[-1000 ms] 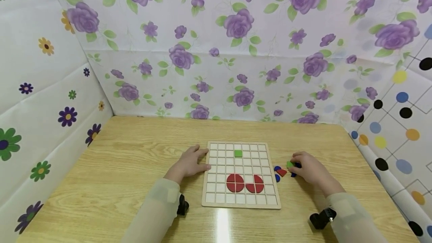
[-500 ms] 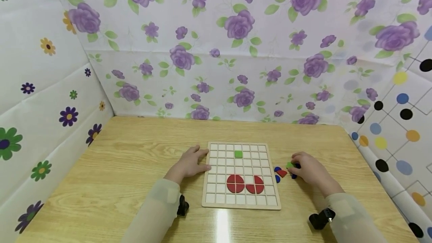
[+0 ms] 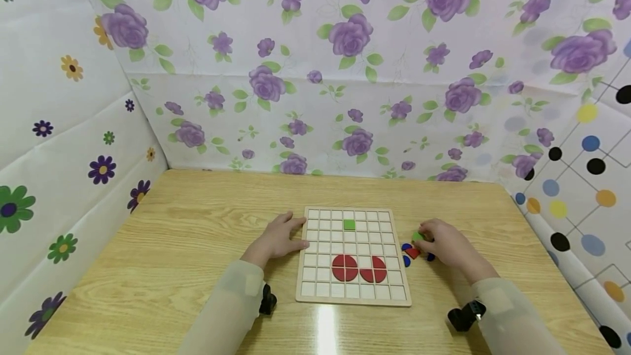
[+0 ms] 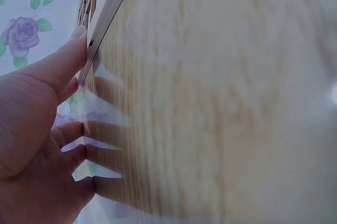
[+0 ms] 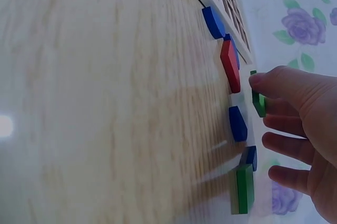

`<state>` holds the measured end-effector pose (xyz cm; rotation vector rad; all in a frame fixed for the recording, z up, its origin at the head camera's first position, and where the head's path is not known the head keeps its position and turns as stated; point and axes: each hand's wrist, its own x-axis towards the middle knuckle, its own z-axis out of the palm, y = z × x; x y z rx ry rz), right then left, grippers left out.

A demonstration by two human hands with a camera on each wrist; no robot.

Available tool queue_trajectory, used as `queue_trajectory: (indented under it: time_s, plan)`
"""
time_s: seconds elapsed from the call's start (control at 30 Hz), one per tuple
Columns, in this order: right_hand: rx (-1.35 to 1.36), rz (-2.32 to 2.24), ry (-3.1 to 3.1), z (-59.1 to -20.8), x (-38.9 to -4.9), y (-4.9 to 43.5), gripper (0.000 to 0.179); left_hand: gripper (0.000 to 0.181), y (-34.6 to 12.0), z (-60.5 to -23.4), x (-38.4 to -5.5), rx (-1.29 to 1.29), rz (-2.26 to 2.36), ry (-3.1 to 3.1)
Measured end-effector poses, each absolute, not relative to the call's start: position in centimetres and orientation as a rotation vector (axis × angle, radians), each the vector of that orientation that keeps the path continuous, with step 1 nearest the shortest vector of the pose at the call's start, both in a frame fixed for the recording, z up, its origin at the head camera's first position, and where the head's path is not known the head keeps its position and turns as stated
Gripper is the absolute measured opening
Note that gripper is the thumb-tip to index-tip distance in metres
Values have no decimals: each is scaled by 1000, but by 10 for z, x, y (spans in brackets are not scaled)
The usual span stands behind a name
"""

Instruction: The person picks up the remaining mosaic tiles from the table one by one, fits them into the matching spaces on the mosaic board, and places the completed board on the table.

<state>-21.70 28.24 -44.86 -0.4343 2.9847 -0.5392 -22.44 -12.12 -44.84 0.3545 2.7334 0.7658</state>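
Note:
Thumb and fingertip of my right hand [image 3: 447, 242] pinch a small green piece [image 5: 258, 102], held just above the table to the right of the wooden grid board [image 3: 322, 289]. My left hand [image 3: 275, 238] lies at the board's left edge with its fingers spread; its thumb [image 4: 66, 58] touches the frame. On the board sit a green square [image 3: 349, 224], a full red circle [image 3: 344, 268] of quarter pieces and a three-quarter red circle [image 3: 379, 274]. Under the right hand are a red quarter piece [image 5: 230, 66], several blue pieces [image 5: 238, 124] and a green block [image 5: 244, 190].
The loose pieces lie close to the board's right edge. A wood-grain table [image 3: 217, 196] carries everything, with a floral cloth wall [image 3: 315, 119] behind it and patterned cloth at both sides.
My right hand has lifted slightly and shifted left toward the board with the green piece, uncovering a little more of the blue ones. The left hand stays put.

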Motion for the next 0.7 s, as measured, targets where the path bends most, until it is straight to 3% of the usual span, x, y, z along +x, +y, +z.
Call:
queue_trajectory:
  time_s: [0.7]
  plan:
    - [-504,-603,2973,-448,-225,260,38,66,-121,-449,-224,348,741,2736]
